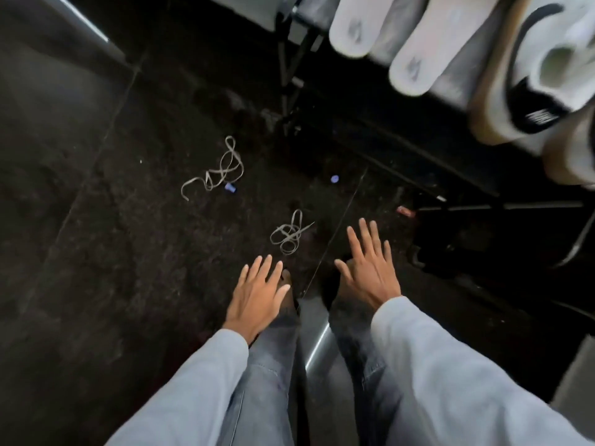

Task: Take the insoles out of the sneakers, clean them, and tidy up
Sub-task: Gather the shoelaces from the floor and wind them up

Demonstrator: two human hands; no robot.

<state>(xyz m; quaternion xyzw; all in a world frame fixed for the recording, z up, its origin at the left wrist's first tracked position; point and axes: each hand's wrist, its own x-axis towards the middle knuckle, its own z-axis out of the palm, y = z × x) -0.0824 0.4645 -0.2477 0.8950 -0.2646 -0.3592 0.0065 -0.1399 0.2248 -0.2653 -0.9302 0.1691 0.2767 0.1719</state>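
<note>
Two white insoles (pixel 418 56) (pixel 354 27) stick out over the edge of a raised surface at the top right. Beside them stands a white sneaker (pixel 528 69) with black trim and a tan sole. My left hand (pixel 257 294) and my right hand (pixel 370 268) hover over the dark floor with fingers spread and straight, holding nothing. Both hands are well below the insoles and apart from them. Two loose grey shoelaces lie on the floor, one (pixel 289 233) just ahead of my hands and one (pixel 219 169) further left.
The floor (pixel 96 252) is dark, rough concrete. Black metal frame legs (pixel 289 69) stand under the raised surface. Small blue caps (pixel 335 179) (pixel 230 187) and a small red item (pixel 405 210) lie on the floor. My jeans-clad legs and feet are below my hands.
</note>
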